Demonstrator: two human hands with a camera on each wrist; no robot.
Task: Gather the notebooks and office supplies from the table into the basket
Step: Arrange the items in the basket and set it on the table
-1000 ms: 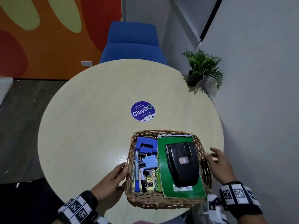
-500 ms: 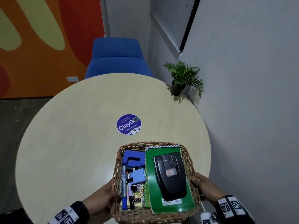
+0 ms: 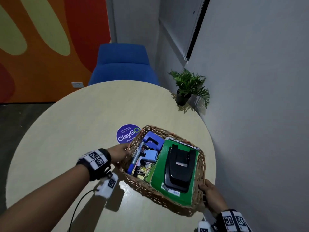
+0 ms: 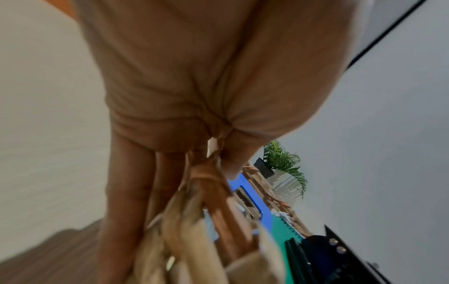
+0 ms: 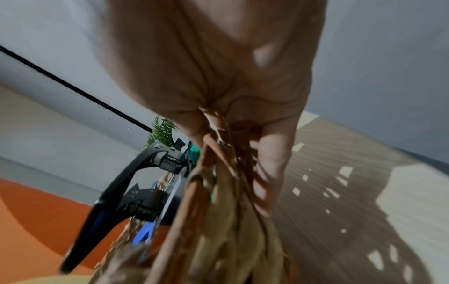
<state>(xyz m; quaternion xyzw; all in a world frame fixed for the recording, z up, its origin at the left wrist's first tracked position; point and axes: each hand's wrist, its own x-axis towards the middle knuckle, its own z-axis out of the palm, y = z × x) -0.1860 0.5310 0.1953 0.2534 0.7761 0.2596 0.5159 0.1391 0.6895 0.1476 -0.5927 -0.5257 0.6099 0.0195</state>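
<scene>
A woven wicker basket (image 3: 142, 185) hangs tilted above the round table (image 3: 66, 131), lifted off it and turned. Inside lie a green spiral notebook (image 3: 160, 174) with a black hole punch (image 3: 179, 166) on top, a blue stapler (image 3: 153, 141), a blue marker (image 3: 133, 164), and small clips. My left hand (image 3: 119, 154) grips the basket's left rim (image 4: 194, 207), thumb inside. My right hand (image 3: 209, 190) grips the right rim (image 5: 218, 182), its fingers under the weave.
A purple round ClayGo sticker (image 3: 127, 135) is on the table beside the basket. A small potted plant (image 3: 189, 87) stands at the table's far right edge by the grey wall. A blue chair (image 3: 123, 64) sits behind the table.
Both hands closed on the basket's sides and lifted it off the table, moving it forward and turning it; the head view rose and shifted.
</scene>
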